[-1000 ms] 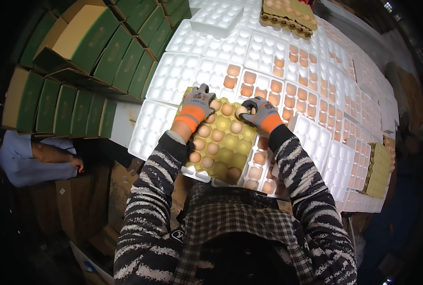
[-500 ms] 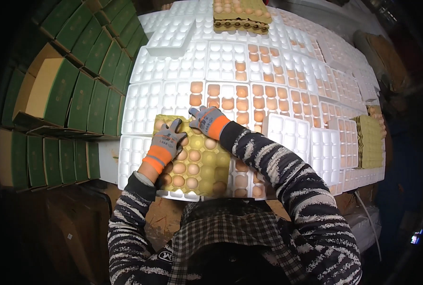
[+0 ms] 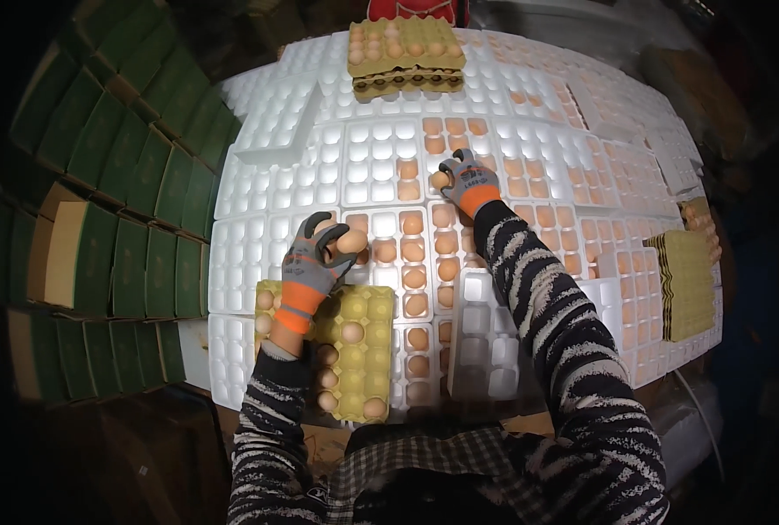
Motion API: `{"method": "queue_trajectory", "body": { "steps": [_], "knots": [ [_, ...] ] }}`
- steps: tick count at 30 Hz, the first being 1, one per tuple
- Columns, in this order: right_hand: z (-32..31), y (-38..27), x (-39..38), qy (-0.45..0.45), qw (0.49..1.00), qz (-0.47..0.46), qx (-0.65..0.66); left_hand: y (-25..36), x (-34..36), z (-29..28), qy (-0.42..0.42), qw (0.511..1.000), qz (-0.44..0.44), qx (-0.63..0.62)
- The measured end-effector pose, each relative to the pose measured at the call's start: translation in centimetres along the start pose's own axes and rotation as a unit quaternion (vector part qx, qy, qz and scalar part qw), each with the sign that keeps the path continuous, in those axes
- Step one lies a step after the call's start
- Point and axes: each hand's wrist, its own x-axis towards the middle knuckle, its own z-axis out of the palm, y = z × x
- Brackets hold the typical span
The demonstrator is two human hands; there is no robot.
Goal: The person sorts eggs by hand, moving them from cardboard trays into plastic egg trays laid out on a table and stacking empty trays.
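My left hand (image 3: 309, 267), in a grey and orange glove, is closed around brown eggs (image 3: 351, 241) above the far edge of a yellow pulp egg tray (image 3: 374, 350). Several eggs sit in that tray among bare cups, and my forearm covers part of its left side. Farther off to the right, my right hand (image 3: 472, 182), gloved alike, reaches over a white foam egg tray (image 3: 420, 206). Its fingers curl round a brown egg (image 3: 441, 180) at the tray's cups; the palm hides the rest.
White foam trays, some partly filled with eggs, cover the table. An unfilled foam tray (image 3: 484, 337) lies tilted near my right forearm. Stacked pulp trays with eggs (image 3: 405, 52) stand at the back, more pulp trays (image 3: 683, 284) at right. Green cartons (image 3: 101, 254) are piled at left.
Both hands have left the pulp tray's far edge. The left has lifted with eggs in it; the right has moved away and rightward with an egg. Fewer eggs show in the pulp tray.
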Motion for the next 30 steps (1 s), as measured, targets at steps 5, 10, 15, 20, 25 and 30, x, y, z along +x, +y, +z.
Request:
{"method": "queue_trajectory", "body": {
  "steps": [5,10,15,20,25,30],
  "knots": [
    [2.5,0.3,3.5,-0.039,0.998,-0.052,0.006,-0.9,9.2,7.5,-0.056,0.988,-0.091,0.112],
    [3.5,1.9,6.4,-0.059,0.995,-0.084,0.007,-1.1,15.0,11.5,-0.121,0.978,-0.105,0.137],
    [3.9,3.2,7.1,0.021,0.995,-0.028,0.098,-2.4,16.9,14.6,-0.09,0.982,-0.114,0.124],
    [6.5,8.0,7.3,0.072,0.989,-0.12,-0.05,-5.2,18.2,15.7,0.066,0.994,-0.079,0.043],
    [7.2,6.1,7.1,0.107,0.982,-0.13,0.088,-13.3,16.9,12.9,0.06,0.993,-0.095,-0.04],
    [0.9,0.6,0.3,0.014,0.927,-0.184,0.327,-7.8,9.5,0.1,-0.036,0.907,-0.15,-0.393]
  ]
}}
